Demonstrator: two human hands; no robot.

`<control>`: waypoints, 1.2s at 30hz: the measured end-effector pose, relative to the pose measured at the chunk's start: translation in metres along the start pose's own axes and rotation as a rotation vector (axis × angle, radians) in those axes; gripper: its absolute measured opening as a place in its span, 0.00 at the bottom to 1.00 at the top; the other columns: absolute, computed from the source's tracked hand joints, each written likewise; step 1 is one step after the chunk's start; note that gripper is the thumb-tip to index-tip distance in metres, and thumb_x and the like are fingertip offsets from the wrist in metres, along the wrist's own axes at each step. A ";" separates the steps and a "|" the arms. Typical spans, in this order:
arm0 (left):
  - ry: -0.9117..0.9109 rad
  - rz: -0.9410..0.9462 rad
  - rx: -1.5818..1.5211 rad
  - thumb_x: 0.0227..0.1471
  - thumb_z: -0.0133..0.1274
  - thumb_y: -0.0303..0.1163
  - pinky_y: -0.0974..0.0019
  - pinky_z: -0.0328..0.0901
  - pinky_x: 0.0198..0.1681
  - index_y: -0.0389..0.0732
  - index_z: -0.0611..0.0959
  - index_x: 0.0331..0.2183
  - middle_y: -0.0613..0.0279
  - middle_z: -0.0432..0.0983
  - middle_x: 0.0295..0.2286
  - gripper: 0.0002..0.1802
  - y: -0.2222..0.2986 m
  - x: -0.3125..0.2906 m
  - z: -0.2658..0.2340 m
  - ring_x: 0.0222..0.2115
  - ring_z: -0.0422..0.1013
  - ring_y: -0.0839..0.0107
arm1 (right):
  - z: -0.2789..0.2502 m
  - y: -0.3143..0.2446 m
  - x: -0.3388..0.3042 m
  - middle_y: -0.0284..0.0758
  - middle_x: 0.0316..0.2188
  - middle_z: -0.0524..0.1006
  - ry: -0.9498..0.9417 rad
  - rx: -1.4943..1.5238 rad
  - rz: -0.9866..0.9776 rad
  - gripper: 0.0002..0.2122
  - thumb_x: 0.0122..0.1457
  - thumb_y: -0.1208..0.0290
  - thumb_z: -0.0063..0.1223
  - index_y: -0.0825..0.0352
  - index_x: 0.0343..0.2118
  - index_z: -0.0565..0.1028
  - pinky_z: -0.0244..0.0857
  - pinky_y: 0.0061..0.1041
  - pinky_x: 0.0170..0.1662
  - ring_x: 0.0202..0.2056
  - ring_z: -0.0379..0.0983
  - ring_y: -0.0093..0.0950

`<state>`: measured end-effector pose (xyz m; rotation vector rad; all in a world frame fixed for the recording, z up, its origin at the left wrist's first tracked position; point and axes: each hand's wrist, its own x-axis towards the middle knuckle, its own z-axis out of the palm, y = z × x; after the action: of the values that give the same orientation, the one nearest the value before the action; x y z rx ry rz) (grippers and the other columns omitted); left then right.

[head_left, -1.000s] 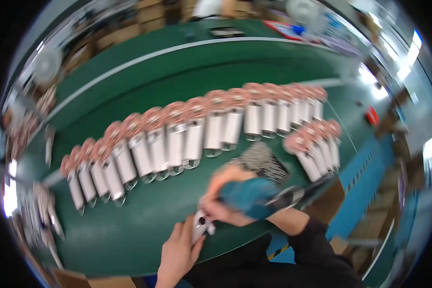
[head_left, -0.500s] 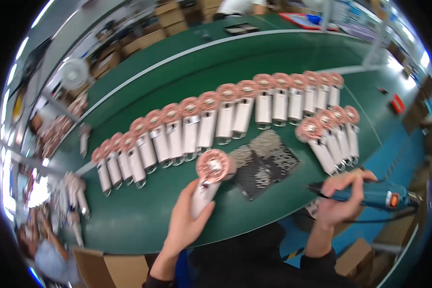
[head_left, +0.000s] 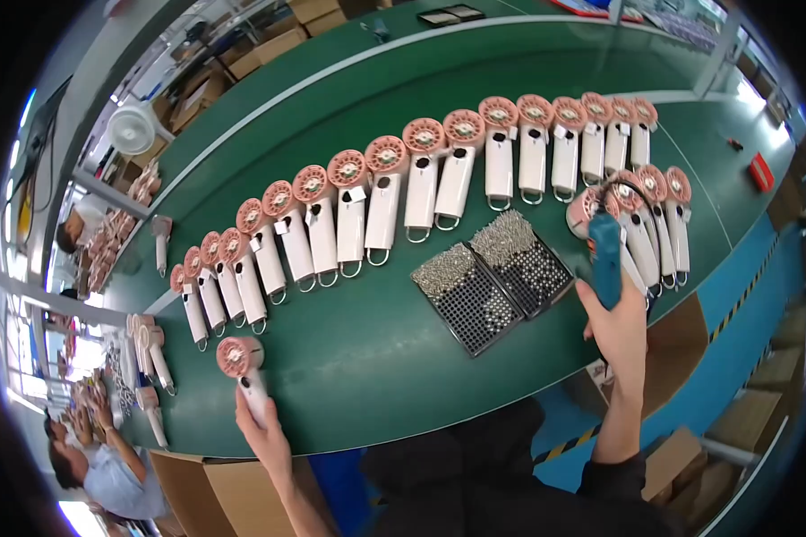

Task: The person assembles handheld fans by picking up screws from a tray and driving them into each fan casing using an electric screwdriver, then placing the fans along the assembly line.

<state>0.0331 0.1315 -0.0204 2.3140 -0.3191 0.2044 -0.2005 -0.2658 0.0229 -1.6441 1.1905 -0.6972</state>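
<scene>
My left hand (head_left: 264, 438) is closed around the white handle of a handheld fan (head_left: 235, 356) with a round pink head, held over the table's near left part. A teal electric screwdriver (head_left: 606, 259) is gripped upright in my right hand (head_left: 620, 336), in front of a small group of fans (head_left: 678, 228) on the right. Its tip is hard to make out against them. Between my hands lie two black perforated trays, the left tray (head_left: 457, 309) and the right tray (head_left: 546, 302), both partly covered with small metal screws. Beyond them a long curved row of similar fans (head_left: 382, 210) lies on the table.
The green table (head_left: 358, 385) curves across the view. A red object (head_left: 760, 172) lies near its right edge. More fans (head_left: 152, 353) lie at the far left, where people sit working. Cardboard boxes (head_left: 228, 492) stand below the near left edge, with others at the lower right.
My left hand has carried the fan left, away from the trays. My right hand has moved up and left over the table, and the screwdriver has turned from sideways to upright. The view has shifted.
</scene>
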 end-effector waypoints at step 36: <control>0.057 0.375 0.056 0.52 0.52 0.34 0.60 0.66 0.43 0.32 0.73 0.44 0.48 0.75 0.35 0.20 0.026 0.321 0.016 0.39 0.73 0.56 | -0.018 -0.010 0.021 0.37 0.19 0.70 -0.786 0.918 -0.120 0.11 0.64 0.66 0.41 0.65 0.44 0.67 0.64 0.26 0.14 0.15 0.65 0.30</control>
<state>0.3331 0.0493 0.0644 2.2815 -0.7256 0.4681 -0.2045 -0.2916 0.0376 -1.0119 0.1322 -0.4706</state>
